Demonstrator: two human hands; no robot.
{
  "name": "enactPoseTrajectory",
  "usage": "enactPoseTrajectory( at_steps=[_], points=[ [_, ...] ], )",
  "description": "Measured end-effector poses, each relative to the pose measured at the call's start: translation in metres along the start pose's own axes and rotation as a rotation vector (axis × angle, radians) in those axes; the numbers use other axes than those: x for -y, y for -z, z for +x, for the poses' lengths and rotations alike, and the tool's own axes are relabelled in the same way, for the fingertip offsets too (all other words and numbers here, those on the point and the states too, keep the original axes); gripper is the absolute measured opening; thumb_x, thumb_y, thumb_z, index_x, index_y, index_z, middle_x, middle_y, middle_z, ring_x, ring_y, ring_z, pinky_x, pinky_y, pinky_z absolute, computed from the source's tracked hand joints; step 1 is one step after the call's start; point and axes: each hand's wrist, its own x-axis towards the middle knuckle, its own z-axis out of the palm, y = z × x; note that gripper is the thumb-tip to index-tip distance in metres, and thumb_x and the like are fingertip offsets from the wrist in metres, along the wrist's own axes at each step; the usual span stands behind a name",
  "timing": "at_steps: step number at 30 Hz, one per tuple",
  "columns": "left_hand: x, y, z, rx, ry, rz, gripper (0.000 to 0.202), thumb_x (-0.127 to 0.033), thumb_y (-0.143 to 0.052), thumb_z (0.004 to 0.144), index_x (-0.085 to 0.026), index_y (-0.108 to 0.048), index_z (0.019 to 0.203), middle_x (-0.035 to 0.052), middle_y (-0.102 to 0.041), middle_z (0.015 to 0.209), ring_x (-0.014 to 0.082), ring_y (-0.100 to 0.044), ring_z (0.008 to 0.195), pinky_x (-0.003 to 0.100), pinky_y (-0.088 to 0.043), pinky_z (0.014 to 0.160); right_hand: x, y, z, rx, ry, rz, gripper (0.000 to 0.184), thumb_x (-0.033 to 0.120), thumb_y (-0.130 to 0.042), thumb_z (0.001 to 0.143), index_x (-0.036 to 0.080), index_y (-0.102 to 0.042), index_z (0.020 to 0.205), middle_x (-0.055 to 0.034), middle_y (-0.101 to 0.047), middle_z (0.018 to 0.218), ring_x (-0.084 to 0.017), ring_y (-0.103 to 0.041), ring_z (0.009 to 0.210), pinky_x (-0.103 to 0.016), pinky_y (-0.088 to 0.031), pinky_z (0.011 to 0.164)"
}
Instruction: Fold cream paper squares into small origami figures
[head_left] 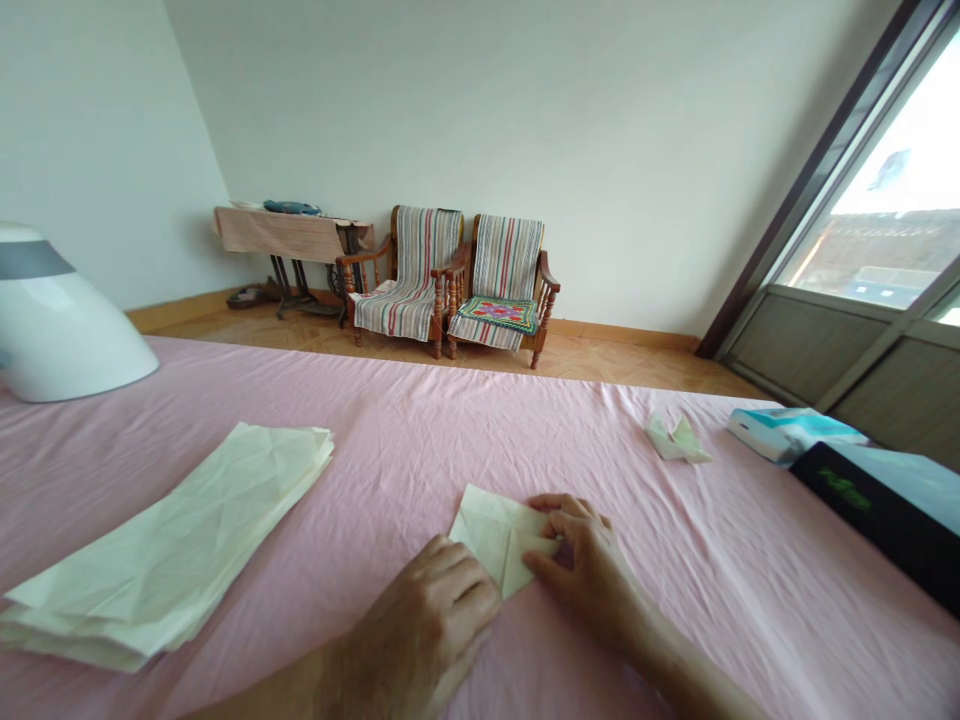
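A folded piece of pale yellow-green paper (491, 528) lies flat on the pink cloth (420, 430), with crease lines and a smaller flap on its right part. My left hand (439, 615) is closed at its lower left edge, the fingers curled and their tips mostly hidden. At the right edge, my right hand (585, 550) grips the sheet, thumb on top of the flap and fingers bent along the far side. Further right sits a small folded paper figure (677, 440) of the same colour, with raised points. A thick stack of creased paper (165, 540) rests to the left.
A white appliance with a grey band (75, 330) stands at the far left. On the right are a blue-and-white pack (795, 430) and a black box (862, 500). Beyond the cloth's far edge stand two wooden armchairs (495, 275) and a cloth-covered sewing table (281, 232).
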Motion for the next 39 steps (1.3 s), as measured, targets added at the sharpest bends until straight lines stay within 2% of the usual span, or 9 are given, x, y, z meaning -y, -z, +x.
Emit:
enactPoseTrajectory(
  at_steps=[4,9,15,19,23,26,31,34,39],
  points=[
    [-0.001,0.002,0.003,-0.006,-0.02,0.004,0.02,-0.006,-0.055,0.085,-0.018,-0.061,0.101,0.0041,-0.062,0.09,0.0212,-0.056,0.087,0.035,-0.045,0.086,0.002,0.002,-0.001,0.002,-0.001,-0.002,0.009,0.018,-0.062,0.073,0.02,-0.056,0.068,-0.0062,-0.063,0.11,-0.026,-0.056,0.102,-0.046,-0.038,0.087],
    [0.005,-0.006,0.001,-0.064,-0.058,-0.001,0.02,-0.007,-0.051,0.088,-0.019,-0.063,0.098,0.0037,-0.061,0.089,0.0204,-0.054,0.085,0.035,-0.043,0.084,0.002,0.001,-0.002,-0.022,-0.007,-0.005,0.01,0.017,-0.06,0.074,0.021,-0.054,0.067,-0.0079,-0.064,0.109,-0.026,-0.057,0.102,-0.045,-0.038,0.085],
    [0.007,-0.005,0.002,-0.013,-0.047,-0.04,0.027,-0.004,-0.051,0.087,-0.02,-0.062,0.105,0.0031,-0.062,0.094,0.0205,-0.053,0.088,0.034,-0.039,0.083,0.0,0.001,-0.002,-0.03,-0.042,-0.01,0.015,0.016,-0.058,0.075,0.02,-0.051,0.063,-0.0085,-0.063,0.109,-0.027,-0.056,0.107,-0.046,-0.037,0.088],
    [0.005,0.002,0.004,0.032,-0.054,-0.026,0.032,-0.003,-0.05,0.087,-0.021,-0.06,0.112,0.0028,-0.064,0.111,0.0203,-0.053,0.092,0.035,-0.037,0.087,-0.002,0.0,-0.002,-0.036,-0.032,-0.003,0.014,0.015,-0.057,0.075,0.021,-0.052,0.063,-0.0069,-0.064,0.104,-0.026,-0.056,0.107,-0.043,-0.039,0.088],
    [0.005,0.003,0.004,0.036,-0.043,-0.032,0.032,-0.005,-0.052,0.088,-0.023,-0.061,0.113,0.0003,-0.064,0.119,0.0201,-0.054,0.095,0.036,-0.035,0.091,-0.005,0.001,-0.006,-0.172,0.001,-0.094,0.008,0.013,-0.054,0.078,0.02,-0.056,0.076,-0.0097,-0.063,0.108,-0.027,-0.057,0.103,-0.044,-0.043,0.084],
    [0.006,0.001,0.004,0.025,-0.027,-0.051,0.028,-0.006,-0.052,0.089,-0.023,-0.062,0.109,-0.0007,-0.064,0.119,0.02,-0.053,0.097,0.036,-0.034,0.093,0.002,0.005,-0.015,-0.311,0.156,-0.207,0.022,0.012,-0.047,0.086,0.02,-0.059,0.102,-0.0103,-0.062,0.115,-0.026,-0.057,0.106,-0.046,-0.044,0.086],
    [0.007,-0.001,0.005,0.034,-0.031,-0.085,0.021,-0.008,-0.052,0.092,-0.022,-0.063,0.103,0.0011,-0.065,0.114,0.0202,-0.053,0.097,0.035,-0.036,0.091,0.021,0.0,-0.032,-0.282,0.513,-0.274,0.033,0.011,-0.039,0.092,0.011,-0.051,0.123,-0.0094,-0.069,0.105,-0.018,-0.065,0.095,-0.032,-0.05,0.084],
    [0.005,0.002,0.007,0.094,-0.005,-0.067,0.014,-0.011,-0.055,0.091,-0.02,-0.064,0.097,0.0017,-0.066,0.105,0.0205,-0.053,0.094,0.034,-0.038,0.089,0.025,-0.011,-0.036,-0.287,0.618,-0.33,0.034,0.019,-0.033,0.097,0.004,-0.052,0.121,-0.0114,-0.071,0.103,-0.018,-0.067,0.097,-0.027,-0.053,0.081],
    [-0.001,0.012,0.011,0.174,0.056,-0.046,0.012,-0.012,-0.058,0.091,-0.021,-0.064,0.096,0.001,-0.064,0.107,0.0207,-0.053,0.097,0.036,-0.037,0.094,0.019,-0.018,-0.038,-0.301,0.657,-0.501,0.034,0.024,-0.036,0.098,0.007,-0.06,0.115,-0.0075,-0.071,0.108,-0.021,-0.067,0.1,-0.029,-0.054,0.079]
  ],
)
